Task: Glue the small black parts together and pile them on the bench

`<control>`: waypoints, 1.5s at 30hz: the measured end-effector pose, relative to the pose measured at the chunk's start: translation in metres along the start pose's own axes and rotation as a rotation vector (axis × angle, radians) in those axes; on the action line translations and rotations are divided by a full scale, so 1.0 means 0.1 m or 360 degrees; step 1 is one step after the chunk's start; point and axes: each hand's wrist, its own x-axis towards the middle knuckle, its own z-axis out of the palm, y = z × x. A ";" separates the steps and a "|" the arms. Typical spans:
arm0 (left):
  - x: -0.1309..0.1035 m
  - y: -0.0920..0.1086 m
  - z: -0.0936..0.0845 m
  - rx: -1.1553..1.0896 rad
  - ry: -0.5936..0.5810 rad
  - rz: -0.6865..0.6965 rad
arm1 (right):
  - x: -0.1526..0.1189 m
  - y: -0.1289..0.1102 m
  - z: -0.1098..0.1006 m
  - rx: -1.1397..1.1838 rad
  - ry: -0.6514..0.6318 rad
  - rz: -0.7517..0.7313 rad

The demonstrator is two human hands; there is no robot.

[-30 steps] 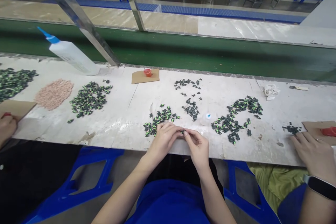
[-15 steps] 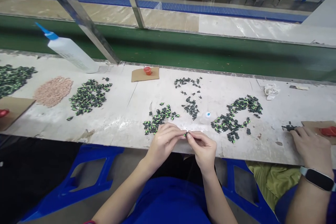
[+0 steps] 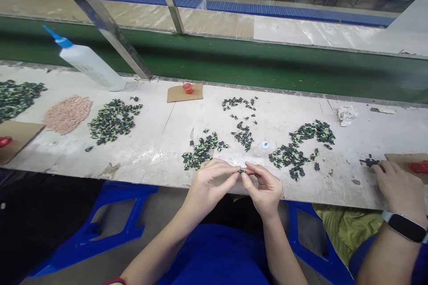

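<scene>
Above the table's front edge, my left hand (image 3: 211, 183) and my right hand (image 3: 265, 188) meet at their fingertips. Between them they pinch one small black-and-green part (image 3: 241, 171), mostly covered by the fingers. A heap of similar black-and-green parts (image 3: 199, 151) lies just beyond my left hand. Farther back is a loose group of small black pieces (image 3: 243, 136). Beyond my right hand stands a small clear bottle with a blue-and-white tip (image 3: 264, 146). To its right spreads another heap of black-and-green parts (image 3: 290, 156).
Leftward are a white squeeze bottle (image 3: 92, 67), a pile of pinkish pieces (image 3: 68, 115) and more black-green heaps (image 3: 113, 120). A red cup (image 3: 187, 88) sits on cardboard (image 3: 175, 94) at the back. A co-worker's hand (image 3: 399, 187) works at the right. A metal post (image 3: 110, 31) rises behind.
Both hands have shifted slightly to the right, still pinching the small part together. My left fingers are more extended, with a wider gap between thumb and index finger.
</scene>
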 end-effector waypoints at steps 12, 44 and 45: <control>-0.05 0.12 0.05 0.0172 0.0089 0.0066 | -0.04 0.01 0.01 0.0148 0.0026 0.0184; 0.25 -0.49 0.11 0.1192 0.0149 -0.0392 | 0.35 0.41 -0.35 -0.1165 0.0040 -0.0041; 0.23 -0.50 0.11 0.1140 0.0092 -0.0389 | 0.34 0.40 -0.36 -0.1043 0.0004 0.0007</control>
